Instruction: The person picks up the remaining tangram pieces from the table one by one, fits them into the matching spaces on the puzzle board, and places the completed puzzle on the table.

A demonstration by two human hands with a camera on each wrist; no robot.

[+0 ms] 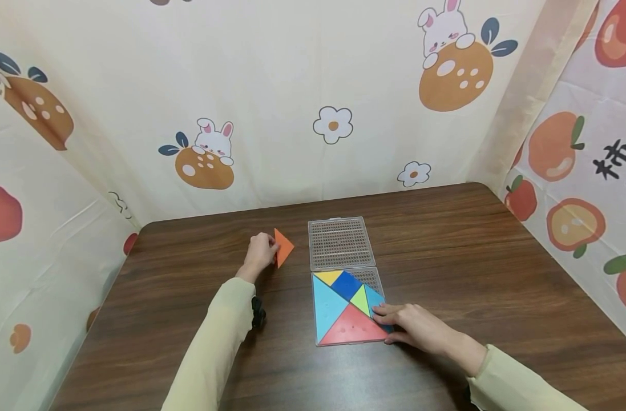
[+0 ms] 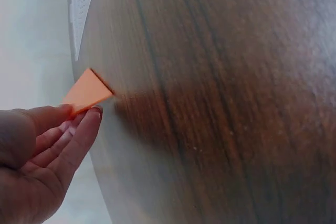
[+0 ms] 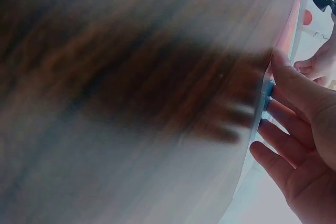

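Observation:
Left of the plastic case, my left hand [image 1: 260,253] pinches an orange triangle tangram piece [image 1: 284,249] between thumb and fingers. The left wrist view shows the triangle [image 2: 89,90] standing out beyond the fingertips, above the wood. My right hand [image 1: 417,326] rests at the right edge of the case's near half [image 1: 371,278], fingertips on a light-blue piece [image 1: 374,297] and thumb by the lower right corner. Its fingers look nearly straight in the right wrist view. Also in the case lie a large blue triangle [image 1: 327,308], red triangle [image 1: 351,328], dark-blue square [image 1: 346,285], green triangle [image 1: 360,301] and yellow piece [image 1: 329,277].
The case's other half, a clear gridded lid [image 1: 340,245], lies opened flat behind the pieces. Brown wooden table [image 1: 446,245] surrounds the case. A printed cloth [image 1: 292,171] hangs along the back and sides.

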